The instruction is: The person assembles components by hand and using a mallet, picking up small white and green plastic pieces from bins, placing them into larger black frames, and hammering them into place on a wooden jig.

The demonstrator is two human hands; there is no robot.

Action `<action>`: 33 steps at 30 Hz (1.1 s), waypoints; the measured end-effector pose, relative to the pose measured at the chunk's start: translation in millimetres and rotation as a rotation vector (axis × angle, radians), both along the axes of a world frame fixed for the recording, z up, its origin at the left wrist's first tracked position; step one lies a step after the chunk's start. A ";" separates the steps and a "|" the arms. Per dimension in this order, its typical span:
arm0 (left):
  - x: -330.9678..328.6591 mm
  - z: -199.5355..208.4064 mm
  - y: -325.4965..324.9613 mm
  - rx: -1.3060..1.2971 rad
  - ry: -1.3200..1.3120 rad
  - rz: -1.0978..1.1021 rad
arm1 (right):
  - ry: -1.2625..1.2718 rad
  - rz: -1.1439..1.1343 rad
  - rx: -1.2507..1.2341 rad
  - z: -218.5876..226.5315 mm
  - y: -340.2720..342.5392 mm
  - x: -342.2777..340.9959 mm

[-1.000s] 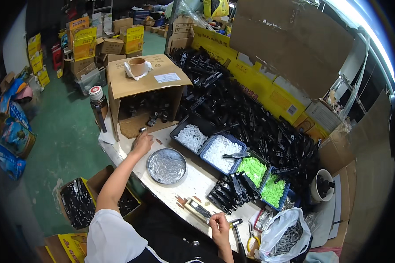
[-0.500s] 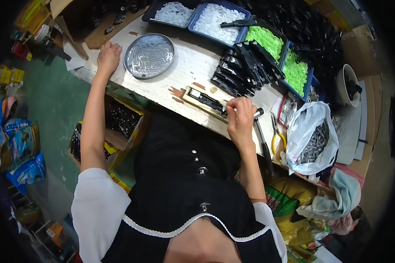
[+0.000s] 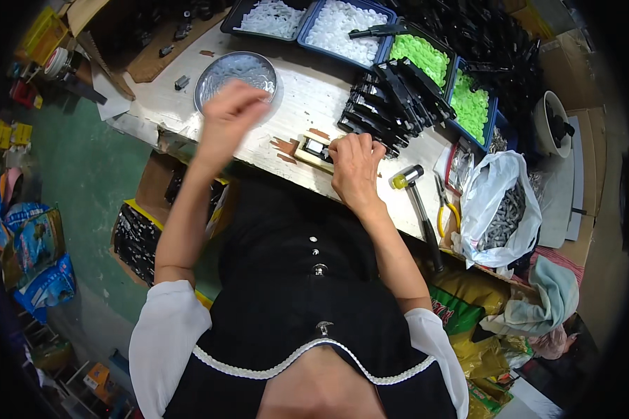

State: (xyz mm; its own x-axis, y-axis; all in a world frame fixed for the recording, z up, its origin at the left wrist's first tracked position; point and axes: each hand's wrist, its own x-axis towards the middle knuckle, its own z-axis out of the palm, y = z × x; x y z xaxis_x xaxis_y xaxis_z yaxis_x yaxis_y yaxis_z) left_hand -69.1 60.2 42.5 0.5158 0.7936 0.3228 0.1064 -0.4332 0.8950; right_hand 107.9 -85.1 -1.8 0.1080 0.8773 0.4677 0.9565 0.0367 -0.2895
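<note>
My left hand (image 3: 232,112) is blurred above the near edge of a round metal dish (image 3: 210,68) of thin, shiny pins; its fingers are too smeared to read. A cream, block-like holder (image 3: 302,152) lies by the table's front edge, with a black part (image 3: 316,146) set in it. My right hand (image 3: 356,167) bends its fingers over the right end of that part, hiding much of it. To its right rests a hammer (image 3: 419,202) with a yellowish head face, its handle overhanging the edge. A small grey metal piece (image 3: 182,82) sits left of the dish.
Several black assemblies (image 3: 391,98) are stacked behind the holder. Trays of white pieces (image 3: 346,31) and green pieces (image 3: 472,112) line the back. Yellow-handled pliers (image 3: 447,209) and a white plastic bag (image 3: 493,188) of grey parts lie at right. Boxes (image 3: 143,234) stand under the table.
My left hand has swung from the table's left end to the dish, uncovering the small grey piece. My right hand has shifted left from beside the hammer head onto the black part.
</note>
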 end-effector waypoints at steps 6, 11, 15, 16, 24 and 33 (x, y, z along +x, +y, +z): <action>41.9 -22.8 -24.2 -0.016 0.128 -0.244 | 0.026 0.034 0.000 5.0 1.0 -0.2; 56.4 -25.0 -26.1 0.040 0.237 -0.340 | 0.122 0.020 -0.006 6.6 -5.0 8.5; 59.9 -24.7 -28.4 0.030 0.390 -0.377 | 0.229 0.008 0.039 4.4 -9.8 13.8; 61.0 -24.9 -28.6 0.035 0.424 -0.370 | 0.233 0.007 0.044 3.6 -9.6 13.3; 61.9 -23.9 -25.4 -0.044 0.446 -0.422 | 0.156 0.053 0.049 4.2 -3.9 8.0; 71.0 -20.0 -16.0 -0.038 0.497 -0.458 | 0.037 0.100 0.020 11.1 5.4 14.8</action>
State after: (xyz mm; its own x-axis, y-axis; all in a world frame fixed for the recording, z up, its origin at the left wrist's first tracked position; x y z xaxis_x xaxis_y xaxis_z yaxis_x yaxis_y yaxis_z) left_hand 2.0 44.2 22.5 0.8829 0.4653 -0.0638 0.3226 -0.5021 0.8024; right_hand 122.8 -79.7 9.3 0.0376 0.8753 0.4822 0.9364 0.1375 -0.3227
